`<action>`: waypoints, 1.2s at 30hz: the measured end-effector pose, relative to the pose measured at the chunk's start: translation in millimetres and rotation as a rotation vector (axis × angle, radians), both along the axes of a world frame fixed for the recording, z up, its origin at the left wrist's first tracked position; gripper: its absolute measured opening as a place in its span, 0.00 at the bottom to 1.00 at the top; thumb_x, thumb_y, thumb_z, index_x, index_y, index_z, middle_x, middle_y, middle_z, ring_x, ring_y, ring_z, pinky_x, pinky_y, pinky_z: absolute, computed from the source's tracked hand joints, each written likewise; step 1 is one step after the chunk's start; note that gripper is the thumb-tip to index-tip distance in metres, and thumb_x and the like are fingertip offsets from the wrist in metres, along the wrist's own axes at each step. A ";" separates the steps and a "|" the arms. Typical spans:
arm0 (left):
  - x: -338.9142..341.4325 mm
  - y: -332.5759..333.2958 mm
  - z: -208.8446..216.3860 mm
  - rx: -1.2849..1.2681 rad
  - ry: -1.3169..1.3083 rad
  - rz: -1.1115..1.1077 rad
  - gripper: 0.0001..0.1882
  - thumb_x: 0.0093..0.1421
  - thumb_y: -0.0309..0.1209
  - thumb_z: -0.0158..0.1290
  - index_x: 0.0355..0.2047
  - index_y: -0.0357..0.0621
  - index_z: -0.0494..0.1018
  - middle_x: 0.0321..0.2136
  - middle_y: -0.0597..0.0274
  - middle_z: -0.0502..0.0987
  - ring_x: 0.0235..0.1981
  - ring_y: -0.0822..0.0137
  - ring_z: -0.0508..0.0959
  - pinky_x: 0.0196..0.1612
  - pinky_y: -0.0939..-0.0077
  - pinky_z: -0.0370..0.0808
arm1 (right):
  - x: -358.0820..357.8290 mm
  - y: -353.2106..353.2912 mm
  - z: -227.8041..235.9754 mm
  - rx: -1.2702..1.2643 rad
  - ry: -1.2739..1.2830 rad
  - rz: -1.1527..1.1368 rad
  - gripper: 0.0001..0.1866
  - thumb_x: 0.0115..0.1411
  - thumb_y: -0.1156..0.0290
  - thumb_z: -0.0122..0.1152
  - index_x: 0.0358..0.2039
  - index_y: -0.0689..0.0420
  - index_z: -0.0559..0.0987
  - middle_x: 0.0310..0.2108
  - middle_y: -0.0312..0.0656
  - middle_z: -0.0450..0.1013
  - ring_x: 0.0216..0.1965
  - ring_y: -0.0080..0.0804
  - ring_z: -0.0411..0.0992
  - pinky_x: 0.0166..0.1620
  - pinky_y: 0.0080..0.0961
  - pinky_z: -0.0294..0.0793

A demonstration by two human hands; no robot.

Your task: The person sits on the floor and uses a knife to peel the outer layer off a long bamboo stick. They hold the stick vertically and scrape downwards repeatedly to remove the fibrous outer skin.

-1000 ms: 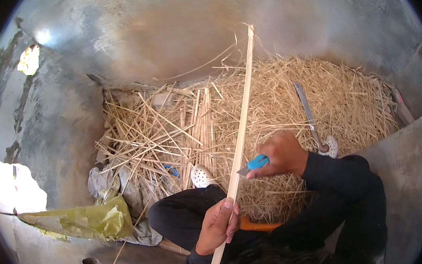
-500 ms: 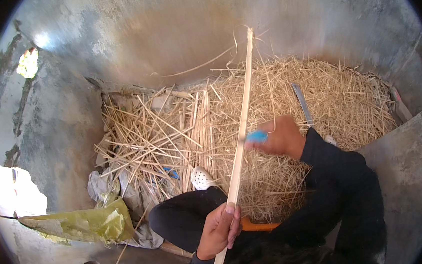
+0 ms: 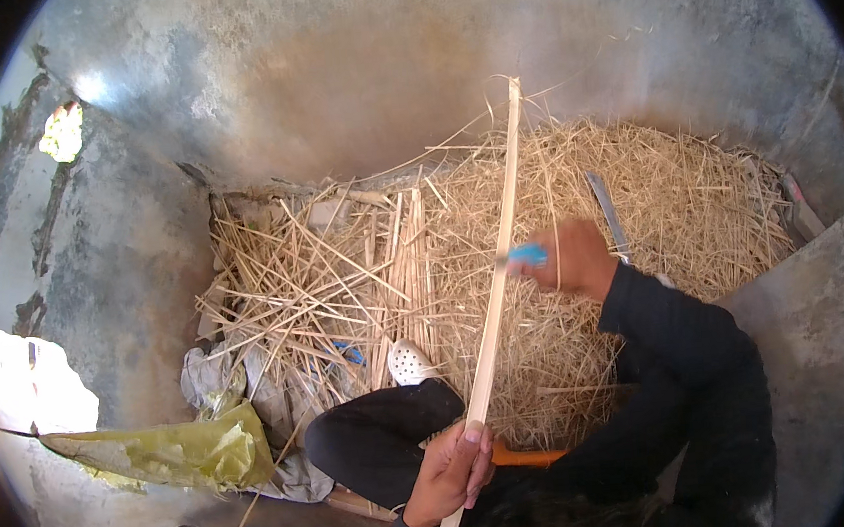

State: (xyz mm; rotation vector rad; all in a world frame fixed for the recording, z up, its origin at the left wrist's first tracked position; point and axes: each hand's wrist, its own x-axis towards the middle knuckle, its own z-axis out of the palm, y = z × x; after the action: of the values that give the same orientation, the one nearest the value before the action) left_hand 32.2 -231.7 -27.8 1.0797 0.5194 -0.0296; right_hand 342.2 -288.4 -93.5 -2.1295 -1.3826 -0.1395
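Note:
My left hand [image 3: 452,474], low in the middle, is closed round the lower part of a long pale bamboo strip [image 3: 500,309]. The strip slants away from me, its far end near the back wall, with thin curled shavings hanging there. My right hand [image 3: 574,256] is closed on a small blue-handled knife [image 3: 530,255]. Its dark blade, blurred, meets the strip's edge about midway along. Some fingers of the right hand are smeared by motion. A thin fibre passes in front of that hand.
A heap of fine shavings [image 3: 678,201] spreads at the right, with a long metal blade [image 3: 606,209] lying on it. Several loose sticks [image 3: 293,275] lie at the left. Near my knee are a white perforated shoe [image 3: 409,362] and a yellow-green sheet [image 3: 188,453]. A concrete wall [image 3: 345,69] rises behind.
My right hand has moved a little farther up the strip with the knife. My left hand and the strip have shifted slightly toward me and to the right.

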 end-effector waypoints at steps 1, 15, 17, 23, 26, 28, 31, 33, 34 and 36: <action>-2.5 -2.9 1.4 0.001 0.019 -0.014 0.16 0.71 0.41 0.35 0.33 0.43 0.62 0.09 0.72 0.58 0.07 0.80 0.57 0.12 0.87 0.55 | 20.1 4.5 -6.6 0.042 -0.023 -0.070 0.40 0.58 0.30 0.39 0.16 0.56 0.77 0.09 0.45 0.65 0.12 0.41 0.66 0.19 0.39 0.64; 6.2 8.3 -8.5 0.096 0.045 0.026 0.17 0.71 0.41 0.35 0.33 0.41 0.65 0.10 0.71 0.60 0.07 0.80 0.58 0.12 0.88 0.56 | 12.6 -11.8 2.4 -0.125 0.223 0.002 0.39 0.53 0.29 0.48 0.08 0.55 0.69 0.08 0.41 0.62 0.13 0.36 0.65 0.23 0.37 0.67; 11.1 9.3 -2.6 0.087 0.026 0.016 0.17 0.71 0.41 0.35 0.33 0.42 0.64 0.10 0.71 0.59 0.07 0.79 0.57 0.12 0.88 0.56 | -36.0 -17.7 16.8 -0.131 0.167 0.150 0.38 0.50 0.28 0.51 0.09 0.54 0.72 0.08 0.42 0.65 0.14 0.37 0.69 0.24 0.37 0.69; 20.0 4.4 9.1 0.024 -0.033 -0.011 0.16 0.71 0.40 0.35 0.32 0.43 0.62 0.10 0.72 0.58 0.07 0.79 0.57 0.13 0.87 0.56 | -23.8 -18.5 23.1 0.011 -0.031 0.106 0.41 0.47 0.22 0.44 0.12 0.52 0.77 0.08 0.41 0.67 0.10 0.37 0.69 0.17 0.34 0.66; 22.0 5.4 9.9 0.029 -0.049 -0.003 0.16 0.71 0.40 0.35 0.32 0.43 0.62 0.10 0.72 0.58 0.07 0.79 0.57 0.13 0.87 0.55 | -34.1 -20.0 20.1 0.018 -0.041 0.102 0.41 0.47 0.22 0.44 0.11 0.51 0.76 0.07 0.40 0.66 0.09 0.36 0.68 0.17 0.34 0.67; 19.3 1.9 10.3 0.019 -0.036 0.012 0.15 0.71 0.40 0.35 0.32 0.43 0.62 0.10 0.72 0.58 0.07 0.79 0.56 0.13 0.87 0.56 | -33.7 -19.2 19.3 0.036 -0.147 0.103 0.41 0.47 0.22 0.45 0.09 0.51 0.75 0.07 0.40 0.65 0.09 0.34 0.68 0.16 0.32 0.66; 26.5 5.4 6.7 0.078 -0.024 0.009 0.15 0.71 0.40 0.36 0.32 0.43 0.62 0.09 0.72 0.58 0.07 0.79 0.56 0.12 0.87 0.56 | -14.2 -12.3 19.0 0.092 -0.183 0.095 0.40 0.46 0.23 0.48 0.09 0.52 0.74 0.06 0.39 0.64 0.08 0.34 0.67 0.15 0.33 0.64; 26.2 4.4 12.2 0.092 0.004 0.017 0.15 0.70 0.41 0.37 0.31 0.43 0.62 0.09 0.73 0.58 0.06 0.79 0.56 0.13 0.85 0.56 | -15.6 -8.6 19.3 0.112 -0.181 0.114 0.41 0.46 0.23 0.49 0.08 0.53 0.73 0.05 0.39 0.64 0.08 0.34 0.65 0.15 0.33 0.63; 26.0 4.7 15.0 0.103 0.016 0.022 0.15 0.70 0.41 0.38 0.31 0.43 0.62 0.08 0.73 0.58 0.06 0.79 0.55 0.14 0.84 0.56 | -15.0 -6.3 19.6 0.126 -0.181 0.123 0.41 0.46 0.23 0.49 0.08 0.54 0.73 0.05 0.39 0.63 0.07 0.34 0.65 0.15 0.33 0.63; 23.1 3.1 11.6 0.072 -0.001 -0.007 0.16 0.70 0.41 0.38 0.31 0.43 0.62 0.09 0.72 0.58 0.06 0.79 0.56 0.13 0.85 0.56 | 0.5 -2.2 9.1 0.090 -0.128 0.023 0.36 0.49 0.29 0.53 0.10 0.54 0.72 0.07 0.42 0.63 0.09 0.39 0.64 0.17 0.35 0.64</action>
State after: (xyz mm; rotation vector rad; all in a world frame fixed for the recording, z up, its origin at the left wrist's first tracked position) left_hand 55.3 -228.7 -16.2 1.1523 0.5194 -0.0168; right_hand 342.7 -290.6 -84.4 -2.0597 -1.4452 -0.3277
